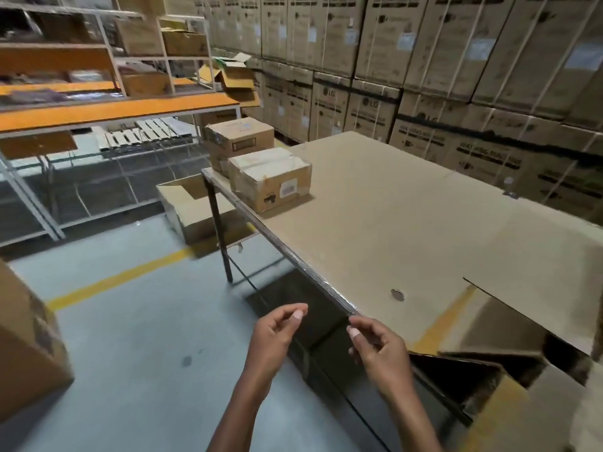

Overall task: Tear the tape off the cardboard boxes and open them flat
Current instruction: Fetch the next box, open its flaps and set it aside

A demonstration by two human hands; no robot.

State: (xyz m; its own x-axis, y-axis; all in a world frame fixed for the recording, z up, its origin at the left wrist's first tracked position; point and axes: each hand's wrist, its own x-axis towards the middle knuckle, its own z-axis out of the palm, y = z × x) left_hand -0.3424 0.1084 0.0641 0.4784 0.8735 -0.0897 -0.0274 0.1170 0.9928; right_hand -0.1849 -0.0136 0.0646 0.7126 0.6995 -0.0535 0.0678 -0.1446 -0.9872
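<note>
Hands (275,334) (378,345) empty, fingers loosely curled, taped boxes (270,182) on table (375,223)

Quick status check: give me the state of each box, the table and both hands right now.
Near box: closed, taped, on table.
Far box: closed, behind the near one.
Floor box: open, beside table leg.
Table: covered with flat cardboard.
Left hand: loosely curled, holding nothing.
Right hand: loosely curled, holding nothing.

Whether the left hand (277,334) and right hand (378,347) pinch tape is unclear
</note>
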